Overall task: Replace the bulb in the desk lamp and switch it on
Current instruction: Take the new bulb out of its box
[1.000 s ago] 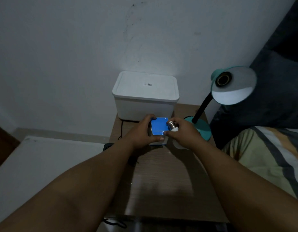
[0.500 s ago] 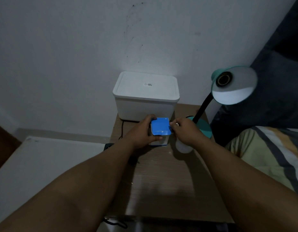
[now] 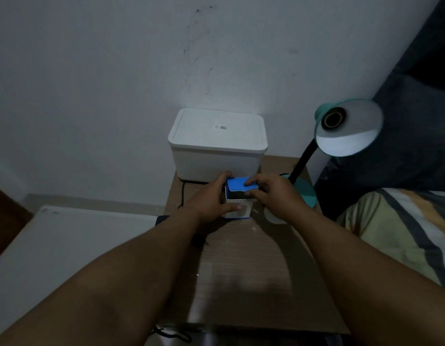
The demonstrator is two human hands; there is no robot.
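Observation:
A small white bulb box (image 3: 237, 208) with a blue lid flap (image 3: 237, 186) stands on the wooden bedside table (image 3: 244, 275). My left hand (image 3: 211, 199) grips the box's left side. My right hand (image 3: 271, 193) pinches the flap's right edge between thumb and forefinger, and the flap is lifted. The white globe of a bulb (image 3: 272, 218) shows under that hand's palm, tucked in its lower fingers. The teal desk lamp (image 3: 349, 128) stands at the right, shade tilted toward me, its socket (image 3: 332, 118) empty and dark.
A white lidded container (image 3: 217, 143) sits against the wall just behind the box. The lamp's teal base (image 3: 307, 193) and black neck are close to my right hand. A bed with a striped cover (image 3: 404, 233) lies at the right. Black cables trail off the table's left edge.
My right hand shifted from beside the box onto its blue flap and raised it, opening the box top. The bulb's screw base, seen earlier, is now hidden. My left hand stayed on the box.

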